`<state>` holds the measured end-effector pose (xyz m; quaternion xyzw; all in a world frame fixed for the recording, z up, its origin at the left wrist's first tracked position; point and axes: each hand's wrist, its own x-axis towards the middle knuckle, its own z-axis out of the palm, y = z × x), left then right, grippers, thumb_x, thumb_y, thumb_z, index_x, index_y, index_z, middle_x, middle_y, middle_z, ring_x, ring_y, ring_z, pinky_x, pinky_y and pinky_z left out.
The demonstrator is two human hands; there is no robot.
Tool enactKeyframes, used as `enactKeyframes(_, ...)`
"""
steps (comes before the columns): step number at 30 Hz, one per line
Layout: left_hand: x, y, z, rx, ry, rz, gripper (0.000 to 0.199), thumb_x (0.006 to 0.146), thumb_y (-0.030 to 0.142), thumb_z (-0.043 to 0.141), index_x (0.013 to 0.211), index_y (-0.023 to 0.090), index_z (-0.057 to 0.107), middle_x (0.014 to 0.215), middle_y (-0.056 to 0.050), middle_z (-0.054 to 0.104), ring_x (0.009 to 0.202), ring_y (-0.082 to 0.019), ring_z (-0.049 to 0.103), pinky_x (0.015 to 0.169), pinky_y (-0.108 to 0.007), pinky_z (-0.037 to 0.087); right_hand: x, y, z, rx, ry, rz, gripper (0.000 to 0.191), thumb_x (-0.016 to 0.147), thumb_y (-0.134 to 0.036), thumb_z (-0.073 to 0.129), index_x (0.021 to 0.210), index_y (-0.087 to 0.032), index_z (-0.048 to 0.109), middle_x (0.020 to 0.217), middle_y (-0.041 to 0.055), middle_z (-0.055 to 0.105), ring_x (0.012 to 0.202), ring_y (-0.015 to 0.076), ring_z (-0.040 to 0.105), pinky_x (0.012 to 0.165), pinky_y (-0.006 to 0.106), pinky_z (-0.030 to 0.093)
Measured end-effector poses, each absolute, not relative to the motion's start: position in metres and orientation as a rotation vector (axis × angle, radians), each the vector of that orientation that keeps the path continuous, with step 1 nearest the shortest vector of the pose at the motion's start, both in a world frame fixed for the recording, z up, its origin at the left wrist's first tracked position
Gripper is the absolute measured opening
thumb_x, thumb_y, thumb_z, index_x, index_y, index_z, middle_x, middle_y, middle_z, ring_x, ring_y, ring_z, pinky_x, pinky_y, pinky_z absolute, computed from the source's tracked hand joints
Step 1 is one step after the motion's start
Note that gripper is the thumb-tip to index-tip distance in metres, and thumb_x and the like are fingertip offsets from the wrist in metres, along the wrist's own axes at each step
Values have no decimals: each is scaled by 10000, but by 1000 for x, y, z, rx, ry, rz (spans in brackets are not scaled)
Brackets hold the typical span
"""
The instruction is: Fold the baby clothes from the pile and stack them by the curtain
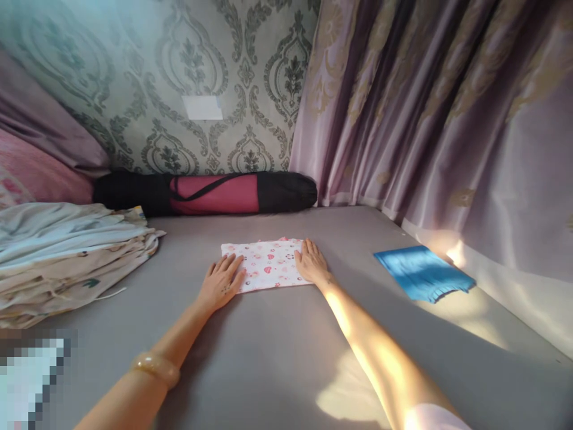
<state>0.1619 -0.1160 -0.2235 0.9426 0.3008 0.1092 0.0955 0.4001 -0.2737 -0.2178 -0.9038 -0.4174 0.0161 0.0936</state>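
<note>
A folded white cloth point(268, 269) with pink hearts and small printed figures lies flat in front of me, roughly a rectangle. Its left edge is under my left hand point(222, 280), which rests palm down with the fingers spread. My right hand point(312, 261) lies flat over the right edge, fingers stretched out. A bit of pink trim point(285, 239) shows at the cloth's far edge. What kind of garment or cloth it is, the folds hide.
The grey sheet point(259, 352) spreads beneath everything. A folded blue garment point(425, 273) lies to the right, near the purple curtain point(385, 119). Crumpled pale clothes point(67, 257) are heaped at left. A black and maroon long bag point(215, 194) lies along the patterned wall point(250, 77).
</note>
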Motion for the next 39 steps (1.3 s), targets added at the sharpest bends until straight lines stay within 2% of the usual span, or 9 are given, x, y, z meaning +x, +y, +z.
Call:
enactKeyframes(4,179,-100,-209,2908,881,311,488,950,461,287,1235,267,632,1274,-99,635,1226,-318,502,1107,-563,232,406,-272,-209,-2635,-1267,44,616,994,-395,316,1456,7,379,1535,225,336,1418,318,300,1148,409,221)
enactKeyframes(6,195,-86,-199,2902,906,270,458,930,486,310,1022,276,707,1166,-84,678,1158,-320,523,1050,-535,311,414,-270,-201,-2595,-1307,46,519,983,-352,367,1389,-55,494,1473,204,437,1383,297,362,1135,399,250)
enactKeyframes(8,212,-70,-190,2853,931,239,414,896,485,362,934,263,710,1195,-88,667,1169,-329,515,1001,-505,366,426,-267,-192,-2556,-1354,92,453,974,-301,402,1359,-104,535,1442,167,482,1365,261,394,1125,365,274)
enactKeyframes(12,235,-40,-183,2757,848,118,370,791,430,481,1038,245,685,1184,-127,680,1157,-334,569,1021,-531,353,453,-259,-179,-2541,-1424,259,466,938,-308,513,1373,-142,537,1406,124,537,1280,226,510,1046,296,388)
enactKeyframes(15,240,-22,-181,2658,705,-39,396,686,489,540,950,238,696,1057,-117,721,1052,-324,637,949,-457,439,466,-254,-174,-2549,-1457,352,424,914,-275,560,1323,-166,594,1348,104,592,1211,217,574,992,270,433)
enactKeyframes(19,242,-7,-176,2509,564,-237,490,581,568,559,886,201,675,950,-100,734,939,-308,671,811,-350,506,470,-249,-168,-2565,-1463,405,396,852,-206,638,1247,-191,656,1306,79,628,1196,218,583,970,248,443)
enactKeyframes(25,251,-11,-166,2503,680,-307,462,497,521,609,822,201,679,976,-119,729,961,-332,666,762,-337,515,466,-247,-157,-2558,-1453,408,323,825,-171,648,1140,-211,708,1296,73,629,1216,239,554,973,279,439)
enactKeyframes(34,214,-32,-121,2392,504,-255,391,590,506,622,851,221,682,887,-27,716,880,-243,642,706,-245,460,458,-296,-103,-2313,-1530,445,240,854,-237,628,1078,-192,706,1085,39,716,945,173,650,783,240,482)
enactKeyframes(39,180,-41,-84,2451,536,-247,435,671,495,611,904,137,689,758,19,642,729,-137,571,664,-201,408,448,-324,-78,-2172,-1501,490,273,812,-313,669,1024,-144,709,967,48,729,867,172,648,745,272,502)
